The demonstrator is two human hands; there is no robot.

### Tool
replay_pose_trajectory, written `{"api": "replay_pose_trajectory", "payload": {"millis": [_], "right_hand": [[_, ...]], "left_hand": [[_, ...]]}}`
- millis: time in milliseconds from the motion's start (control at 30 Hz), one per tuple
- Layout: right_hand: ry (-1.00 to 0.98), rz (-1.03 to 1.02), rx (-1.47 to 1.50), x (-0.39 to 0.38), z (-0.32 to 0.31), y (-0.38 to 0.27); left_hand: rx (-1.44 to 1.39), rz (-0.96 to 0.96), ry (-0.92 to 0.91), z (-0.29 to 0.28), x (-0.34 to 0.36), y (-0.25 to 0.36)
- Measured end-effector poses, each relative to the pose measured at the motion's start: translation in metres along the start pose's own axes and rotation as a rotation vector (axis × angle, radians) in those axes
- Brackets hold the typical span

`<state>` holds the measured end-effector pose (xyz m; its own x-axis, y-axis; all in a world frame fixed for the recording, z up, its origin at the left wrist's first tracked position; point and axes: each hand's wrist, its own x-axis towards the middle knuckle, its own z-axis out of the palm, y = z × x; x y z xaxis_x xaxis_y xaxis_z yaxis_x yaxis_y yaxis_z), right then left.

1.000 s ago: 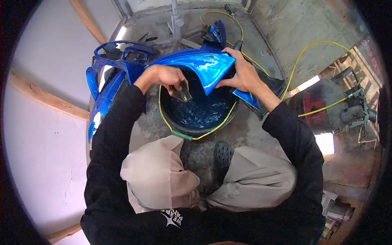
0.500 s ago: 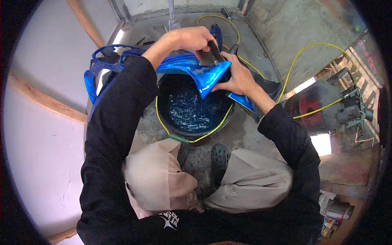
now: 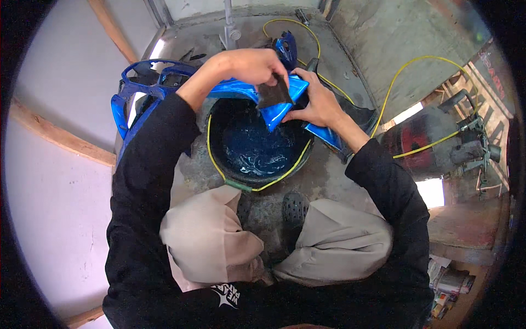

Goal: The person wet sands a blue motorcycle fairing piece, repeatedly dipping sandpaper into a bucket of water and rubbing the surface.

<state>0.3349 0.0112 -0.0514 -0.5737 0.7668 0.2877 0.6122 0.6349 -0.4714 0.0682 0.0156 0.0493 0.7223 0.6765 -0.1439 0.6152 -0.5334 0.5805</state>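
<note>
A glossy blue plastic fairing panel (image 3: pixel 272 118) is held over a black bucket (image 3: pixel 218 155) of dark water. My right hand (image 3: pixel 321 103) grips the panel's pointed right end, with the thumb on the near side and the fingers behind. In my left hand (image 3: pixel 253 67) is a dark, limp sheet of sandpaper (image 3: pixel 274 94), pinched by its upper part and lying across the panel's face. Part of the panel is hidden behind the sheet and my left forearm. A yellow bail with a green grip (image 3: pixel 239 186) hangs down the bucket's near side.
Left of the bucket stands a dark blue openwork frame (image 3: pixel 127 92). Another blue piece (image 3: pixel 327 135) lies on the right, and a dark blue part (image 3: pixel 285 50) is beyond my hands. A yellow hose (image 3: pixel 395 88) runs to a dark tank (image 3: pixel 424 137). A metal pole (image 3: pixel 229 19) rises behind.
My left hand has brought the sandpaper down and slightly left across the panel's face. My right hand keeps its grip, nearly still. The water's surface looks calmer.
</note>
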Motion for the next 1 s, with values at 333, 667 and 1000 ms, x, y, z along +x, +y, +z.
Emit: {"api": "replay_pose_trajectory", "payload": {"millis": [333, 667, 1000], "right_hand": [[-0.005, -0.009, 0.019, 0.001, -0.001, 0.000], [0.056, -0.072, 0.031, -0.001, 0.001, 0.001], [0.025, -0.028, 0.035, 0.000, 0.000, -0.001]], "left_hand": [[0.034, -0.026, 0.705, 0.043, -0.071, -0.043], [0.396, 0.329, 0.941, 0.168, -0.060, -0.015], [0.372, 0.359, 1.012, 0.176, -0.054, -0.004]]}}
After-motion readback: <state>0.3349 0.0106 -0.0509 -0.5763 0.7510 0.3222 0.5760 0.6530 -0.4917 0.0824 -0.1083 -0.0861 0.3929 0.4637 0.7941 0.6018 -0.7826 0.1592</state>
